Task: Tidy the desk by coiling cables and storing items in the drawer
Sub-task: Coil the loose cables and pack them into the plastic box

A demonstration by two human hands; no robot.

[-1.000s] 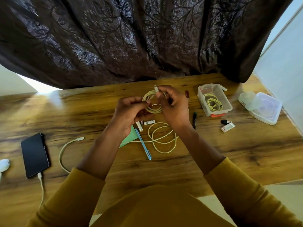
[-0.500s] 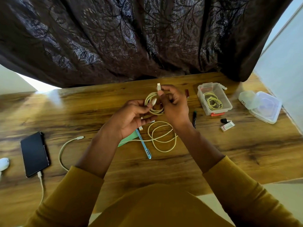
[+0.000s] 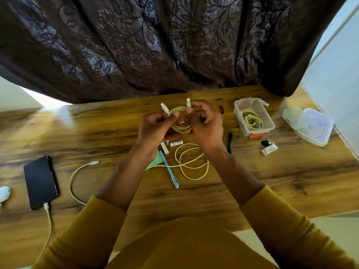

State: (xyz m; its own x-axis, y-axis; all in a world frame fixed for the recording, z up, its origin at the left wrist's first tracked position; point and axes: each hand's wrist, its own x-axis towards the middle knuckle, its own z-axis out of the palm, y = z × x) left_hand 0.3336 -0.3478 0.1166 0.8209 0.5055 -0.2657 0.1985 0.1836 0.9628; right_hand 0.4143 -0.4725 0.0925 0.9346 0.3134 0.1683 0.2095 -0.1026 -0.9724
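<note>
I see the desk as wood-look board with dark grain and a glossy sheen, brightest towards its left far corner. Behind the desk hangs a dark brown curtain, cloth with a faintly shiny leaf pattern. Near the desk's left edge the phone has a smooth, glossy black face. At the desk's right, the clear box and the lidded tub look like translucent plastic. The pale yellow cable looks smooth and matt. My sleeves are matt mustard knit.
</note>
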